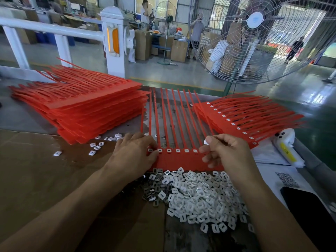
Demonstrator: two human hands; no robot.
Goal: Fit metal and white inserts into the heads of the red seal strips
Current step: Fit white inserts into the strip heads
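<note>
A red seal strip sheet [179,159] lies flat in front of me, its tails pointing away. Several of its heads carry white inserts [177,151]. My left hand [133,155] rests on the sheet's left end, fingertips pressing at the leftmost heads. My right hand [226,151] is over the right end and pinches a white insert [206,142] between thumb and forefinger. Near me lie a pile of loose white inserts [201,195] and a smaller pile of metal inserts [154,190].
A tall stack of red strip sheets [85,106] stands at the left, and a stack fitted with inserts [241,117] at the right. Stray inserts [96,146] lie on the cardboard [36,170]. A black phone [312,213], a white device [285,144] and a big fan [254,37] are to the right.
</note>
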